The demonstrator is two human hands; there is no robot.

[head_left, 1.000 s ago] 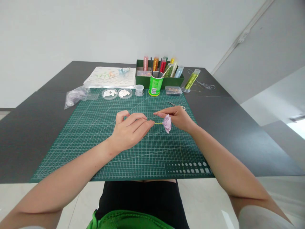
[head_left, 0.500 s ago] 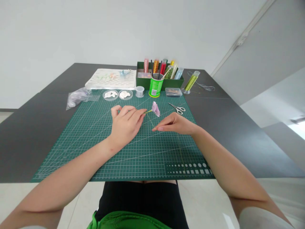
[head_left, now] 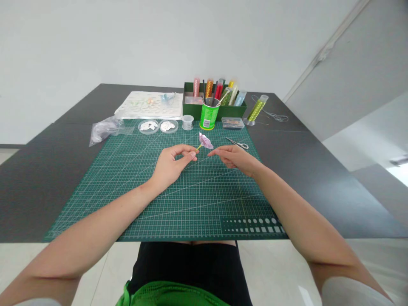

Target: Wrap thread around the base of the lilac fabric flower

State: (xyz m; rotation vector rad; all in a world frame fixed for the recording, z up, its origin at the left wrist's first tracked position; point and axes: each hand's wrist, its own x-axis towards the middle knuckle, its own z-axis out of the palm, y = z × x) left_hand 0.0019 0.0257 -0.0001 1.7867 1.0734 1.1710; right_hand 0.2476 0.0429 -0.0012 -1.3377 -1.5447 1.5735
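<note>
Between the thumb and fingers of my left hand (head_left: 175, 162) is the thin green stem of a pale purple artificial flower (head_left: 205, 141), its head tilted up and to the right. Just right of the bloom, my right hand (head_left: 236, 158) is pinched with its index finger pointing left, gripping a fine thread that is barely visible now. Both hands are over the green cutting mat (head_left: 191, 204). Beyond my right hand lie small scissors (head_left: 237, 143), their handles partly hidden by it.
Behind the mat stand a green can (head_left: 209, 114) of tools and a dark green box (head_left: 231, 111) of thread spools. Two dishes of white pieces (head_left: 148, 126), a plastic bag (head_left: 105, 129), a white foam board (head_left: 149, 108) and a yellow-green spool (head_left: 257, 109) sit around it.
My left hand has turned, so its thumb now shows, and the flower has rotated with it. My right hand has moved up, closer to the flower, partly covering the scissors.
</note>
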